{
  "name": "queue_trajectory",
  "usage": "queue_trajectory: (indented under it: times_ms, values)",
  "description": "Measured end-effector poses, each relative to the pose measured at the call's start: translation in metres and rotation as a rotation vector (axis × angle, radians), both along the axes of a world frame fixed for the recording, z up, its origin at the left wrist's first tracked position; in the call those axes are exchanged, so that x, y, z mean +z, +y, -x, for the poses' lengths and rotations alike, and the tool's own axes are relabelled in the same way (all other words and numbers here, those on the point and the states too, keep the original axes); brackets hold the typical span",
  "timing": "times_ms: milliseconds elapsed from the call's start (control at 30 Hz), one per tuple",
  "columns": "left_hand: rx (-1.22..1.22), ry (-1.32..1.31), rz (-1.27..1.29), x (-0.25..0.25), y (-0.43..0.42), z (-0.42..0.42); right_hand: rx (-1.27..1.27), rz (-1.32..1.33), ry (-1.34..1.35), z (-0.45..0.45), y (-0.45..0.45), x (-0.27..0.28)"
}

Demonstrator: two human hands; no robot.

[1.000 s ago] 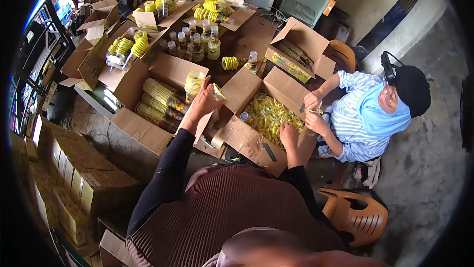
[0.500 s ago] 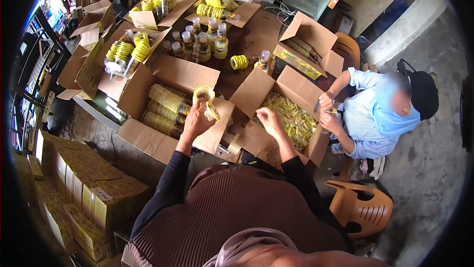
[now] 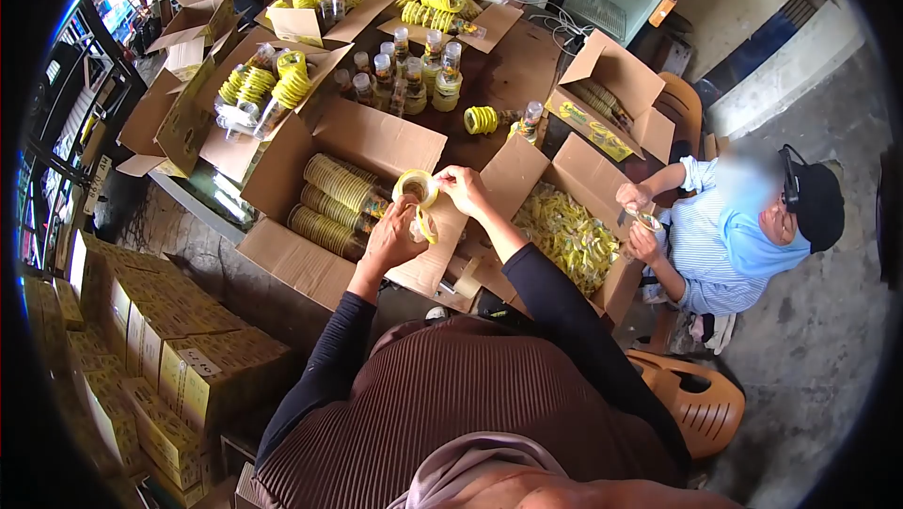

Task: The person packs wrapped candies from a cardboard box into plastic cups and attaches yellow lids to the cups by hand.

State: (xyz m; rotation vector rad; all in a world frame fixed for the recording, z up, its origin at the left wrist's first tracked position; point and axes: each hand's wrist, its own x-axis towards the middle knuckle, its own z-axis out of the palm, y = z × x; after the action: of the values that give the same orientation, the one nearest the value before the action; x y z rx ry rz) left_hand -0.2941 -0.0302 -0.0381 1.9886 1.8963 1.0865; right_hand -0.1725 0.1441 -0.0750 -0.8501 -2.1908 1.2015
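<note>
My left hand [image 3: 393,240] is wrapped round a clear plastic cup with a yellow rim [image 3: 430,191], its open mouth turned up. A yellow ring-like lid or band [image 3: 428,225] hangs beside it, next to my fingers. At the cup's right edge is my right hand [image 3: 464,191], its thumb and fingers pinched together; whatever they hold is too small to make out. Below the cup on the left, a cardboard box [image 3: 381,137] holds stacked rows of yellow-rimmed cups [image 3: 339,184]. To the right, another open carton [image 3: 588,166] is filled with small yellow packets [image 3: 564,231].
A person in a striped shirt [image 3: 710,274] works with a small object at the right. Filled jars [image 3: 414,86] stand at the back among open boxes of yellow-lidded tubes [image 3: 268,86]. A tape roll [image 3: 467,283] lies near the front edge. Closed cartons [image 3: 179,321] are stacked at left.
My right hand has moved left and up from above the packet carton to the cup's rim. My left hand still holds the cup. The view has shifted slightly.
</note>
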Motion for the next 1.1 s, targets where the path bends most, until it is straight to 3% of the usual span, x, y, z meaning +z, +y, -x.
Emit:
queue_trajectory:
  times_ms: [167, 333, 500, 667, 900, 1000, 1033, 1100]
  values:
    - [-0.001, -0.014, 0.016, 0.004, 0.000, 0.003, -0.052, 0.178, -0.087, 0.001, -0.001, 0.015]
    - [-0.020, 0.021, 0.085, 0.009, 0.000, 0.005, -0.002, 0.011, -0.106, 0.000, 0.000, -0.001]
    - [-0.065, -0.019, 0.076, 0.011, 0.001, 0.007, -0.187, -0.311, -0.153, 0.002, -0.007, 0.003]
    - [-0.081, 0.003, 0.106, 0.011, -0.005, 0.009, -0.266, -0.324, 0.066, -0.014, 0.023, 0.001]
    - [-0.054, -0.008, 0.133, 0.016, -0.006, 0.002, -0.458, -0.094, 0.159, -0.098, 0.015, 0.019]
    - [-0.057, -0.005, 0.103, 0.010, -0.004, 0.001, -0.508, -0.140, 0.069, -0.157, 0.025, -0.021]
    - [-0.048, -0.042, 0.096, 0.014, -0.004, -0.002, -0.529, 0.008, 0.023, -0.178, 0.035, -0.045]
    - [-0.064, -0.041, 0.064, 0.012, -0.003, -0.002, -0.627, -0.129, -0.059, -0.201, 0.019, -0.047]
